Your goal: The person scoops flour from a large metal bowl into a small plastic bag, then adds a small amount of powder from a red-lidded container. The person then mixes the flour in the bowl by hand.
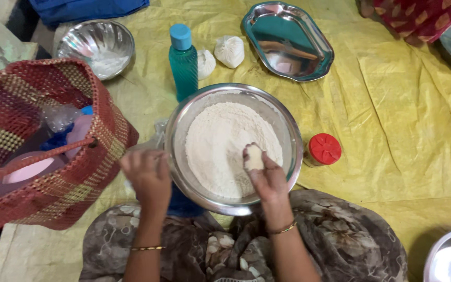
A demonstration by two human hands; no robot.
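right hand [264, 175]: inside the big bowl, fingers drawn together and dusted white, tips pressed into the flour; nothing gripped that can be seen.
left hand [147, 175]: at the bowl's left rim, fingers curled loosely together against the outer edge; whether they actually clamp the rim cannot be told.
big steel bowl [293, 143]: round, polished metal, in the middle of the scene just in front of the seated person's lap.
flour [220, 143]: pale, fine, powdery heap filling most of the big bowl.
teal bottle [183, 65]: ribbed plastic, blue cap, upright just beyond the bowl's far rim.
white pouches [229, 50]: two small tied bundles, soft and rounded, right of the bottle.
steel tray [317, 65]: oblong, mirror-bright, scalloped rim, far right of centre.
small steel bowl [79, 39]: far left, shiny, a little white powder inside.
red-lidded jar [323, 149]: small, ridged plastic lid, just beside the big bowl's right rim.
woven basket [105, 120]: red and tan, plaited, at left, a pink lid and plastic items inside.
yellow sheet [392, 130]: crinkled plastic ground cover beneath everything.
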